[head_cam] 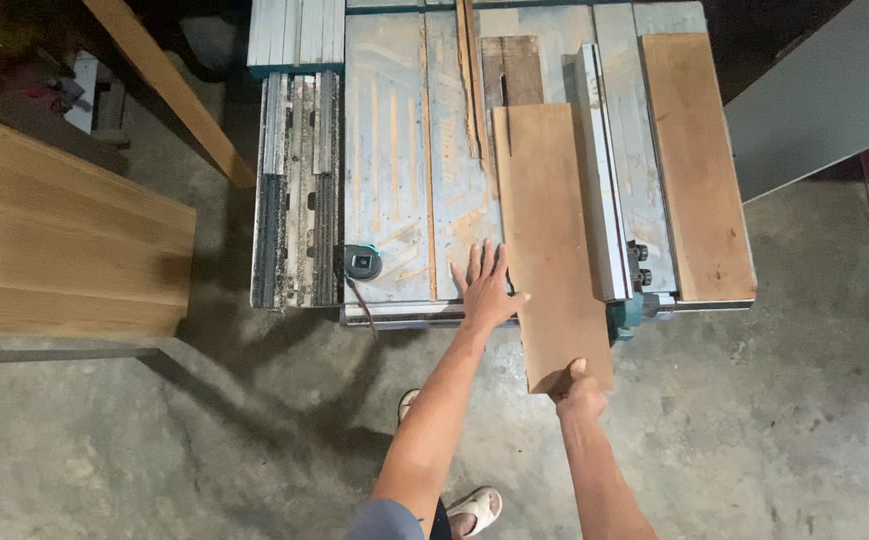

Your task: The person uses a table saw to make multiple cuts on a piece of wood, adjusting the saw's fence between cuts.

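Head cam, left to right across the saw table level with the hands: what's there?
Stacked boards → sliding rails → tape measure → left hand → board being pushed → fence → spare board → grey panel.

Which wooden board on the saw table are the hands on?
The middle board overhanging the near edge, left of the fence; left hand beside it, right hand gripping its end.

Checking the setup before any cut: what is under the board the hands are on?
The board lies on the table saw top, against the fence; its near end overhangs the concrete floor. The blade slot beneath is covered.
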